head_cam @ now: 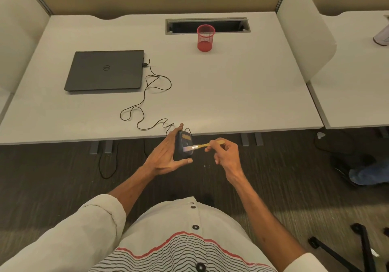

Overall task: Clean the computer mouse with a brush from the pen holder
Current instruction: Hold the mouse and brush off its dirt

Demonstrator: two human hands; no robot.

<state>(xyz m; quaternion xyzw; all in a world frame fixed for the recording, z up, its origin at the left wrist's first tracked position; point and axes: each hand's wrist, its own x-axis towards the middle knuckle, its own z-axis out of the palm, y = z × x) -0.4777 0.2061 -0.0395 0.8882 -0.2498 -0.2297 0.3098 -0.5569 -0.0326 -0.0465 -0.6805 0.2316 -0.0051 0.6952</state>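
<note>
The left hand [166, 154] holds the computer mouse [183, 145] just off the near edge of the bench [231, 86], underside turned toward the right, fingers [179, 128] wrapped over its far end and thumb under its near end. The right hand [225, 152] pinches the yellow handle of the brush [205, 145], whose pale bristles touch the mouse's underside. The mouse cable [147, 95] snakes across the bench to a closed laptop [105, 71] at far left. The red mesh pen holder [205, 38] stands upright at the far side.
</note>
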